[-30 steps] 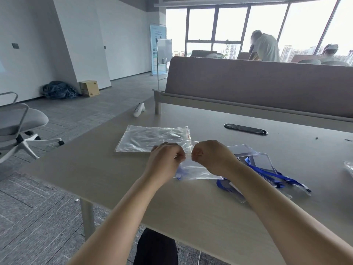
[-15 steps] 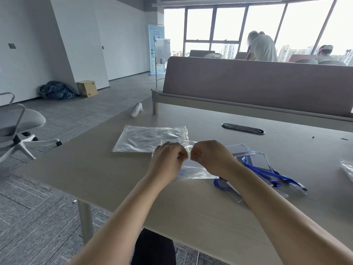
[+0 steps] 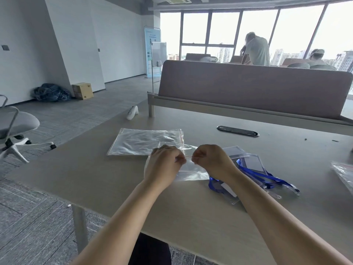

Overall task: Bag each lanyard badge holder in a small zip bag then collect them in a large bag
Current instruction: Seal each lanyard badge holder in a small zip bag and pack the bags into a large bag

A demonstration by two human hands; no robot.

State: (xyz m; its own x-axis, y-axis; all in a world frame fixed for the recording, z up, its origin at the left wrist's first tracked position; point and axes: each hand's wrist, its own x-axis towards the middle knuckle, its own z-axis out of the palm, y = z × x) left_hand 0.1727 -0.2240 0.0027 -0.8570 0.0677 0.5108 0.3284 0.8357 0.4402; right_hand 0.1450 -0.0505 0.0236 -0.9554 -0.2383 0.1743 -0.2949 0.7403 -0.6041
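Both hands are curled tight over a small zip bag [image 3: 193, 169] at mid-desk, the left hand [image 3: 164, 165] and right hand [image 3: 212, 161] pinching its red-lined top edge between fingertips, almost touching. The bag is clear and crinkled, its contents impossible to tell; just right lies a heap of badge holders [image 3: 252, 167] with blue lanyards, behind it a large bag [image 3: 145, 141]. The far banner's [image 3: 151, 52] writing is too small to read.

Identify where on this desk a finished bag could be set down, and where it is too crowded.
Free: the bare pale wooden desk between its near edge and the hands, and the strip left of the large clear zip bag. Crowded: right of the right hand, where the blue-lanyard clear badge holders pile up.
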